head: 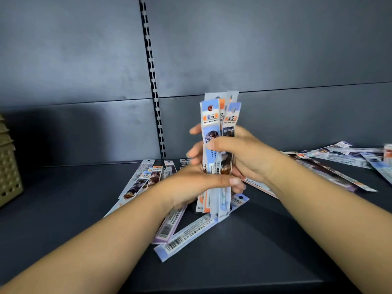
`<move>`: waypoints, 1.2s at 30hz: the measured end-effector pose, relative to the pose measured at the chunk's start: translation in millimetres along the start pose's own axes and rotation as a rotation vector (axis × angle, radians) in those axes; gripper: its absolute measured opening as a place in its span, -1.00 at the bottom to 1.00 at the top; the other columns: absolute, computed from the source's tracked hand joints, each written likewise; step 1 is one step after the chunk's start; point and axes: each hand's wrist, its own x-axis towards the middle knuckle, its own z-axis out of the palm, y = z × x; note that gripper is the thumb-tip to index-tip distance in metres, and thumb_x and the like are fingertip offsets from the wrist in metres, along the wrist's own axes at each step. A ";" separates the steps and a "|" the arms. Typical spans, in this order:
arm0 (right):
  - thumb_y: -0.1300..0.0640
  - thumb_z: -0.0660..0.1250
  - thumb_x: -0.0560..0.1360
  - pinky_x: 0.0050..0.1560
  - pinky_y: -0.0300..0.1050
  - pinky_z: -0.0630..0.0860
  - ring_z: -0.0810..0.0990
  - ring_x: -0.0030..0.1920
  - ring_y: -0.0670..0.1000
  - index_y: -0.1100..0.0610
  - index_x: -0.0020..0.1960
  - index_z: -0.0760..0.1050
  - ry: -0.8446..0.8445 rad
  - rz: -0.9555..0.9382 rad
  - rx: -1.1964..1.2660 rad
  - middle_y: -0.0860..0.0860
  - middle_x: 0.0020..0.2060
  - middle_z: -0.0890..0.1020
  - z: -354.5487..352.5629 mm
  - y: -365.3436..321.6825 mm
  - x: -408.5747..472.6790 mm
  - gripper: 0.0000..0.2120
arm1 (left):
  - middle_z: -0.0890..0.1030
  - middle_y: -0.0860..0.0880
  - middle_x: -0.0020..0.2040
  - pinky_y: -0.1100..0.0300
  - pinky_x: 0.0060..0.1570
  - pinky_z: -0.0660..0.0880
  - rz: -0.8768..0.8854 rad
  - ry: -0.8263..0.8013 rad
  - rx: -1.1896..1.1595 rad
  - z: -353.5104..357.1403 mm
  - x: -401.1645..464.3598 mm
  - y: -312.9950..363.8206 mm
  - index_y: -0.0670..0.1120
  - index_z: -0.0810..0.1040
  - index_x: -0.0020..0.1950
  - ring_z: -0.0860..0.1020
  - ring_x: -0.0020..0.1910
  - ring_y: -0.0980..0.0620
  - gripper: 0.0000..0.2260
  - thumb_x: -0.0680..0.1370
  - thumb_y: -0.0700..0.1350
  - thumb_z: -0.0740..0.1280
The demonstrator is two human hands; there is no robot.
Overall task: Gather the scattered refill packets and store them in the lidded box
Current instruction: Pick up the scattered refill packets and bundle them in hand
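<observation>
Several packets (146,179) lie loose on the shelf (63,219) at lower centre-left, where our left hand (191,183) and right hand (239,158) both grip an upright bundle (216,132). More strays (343,158) wait at the right edge. We judge gathering roughly half done; we see no lidded box for certain.

Both forearms reach in from the near edge and meet at the centre. The left hand (191,183) sits lower, fingers curled and thumb pointing right across the front of its grip. The right hand (244,153) sits higher and farther, fingers wrapped round, thumb lying leftward across the front.
</observation>
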 end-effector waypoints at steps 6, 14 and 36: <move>-0.03 0.53 0.18 -0.37 -0.06 0.60 0.58 -0.42 0.03 0.15 0.02 0.50 0.038 0.006 0.115 0.12 -0.20 0.62 -8.6 6.7 7.4 -0.51 | 0.42 0.05 -0.57 0.21 -0.33 0.52 0.049 0.140 -0.288 -7.4 -4.8 13.4 -0.12 0.50 -0.25 0.42 -0.56 0.12 -0.96 0.37 -0.24 0.31; -0.30 0.20 0.39 0.26 -0.10 0.32 0.46 0.23 -0.04 -0.02 0.15 0.49 0.004 0.483 -0.892 -0.08 0.21 0.52 1.8 37.1 2.5 -0.53 | 0.30 0.06 -0.61 0.34 -0.54 0.33 -0.071 0.422 -0.327 -71.1 -51.1 24.7 -0.06 0.50 -0.32 0.28 -0.66 0.15 -0.96 0.30 -0.18 0.34; -0.42 0.13 0.35 0.06 -0.10 0.36 0.44 0.26 0.16 0.16 0.32 0.36 0.032 0.630 -1.113 0.12 0.34 0.42 62.6 59.5 75.6 -0.21 | 0.31 0.06 -0.65 0.36 -0.61 0.30 -0.232 0.577 -0.442 -140.7 -97.0 -4.5 -0.08 0.46 -0.44 0.27 -0.68 0.16 -0.86 0.27 -0.08 0.36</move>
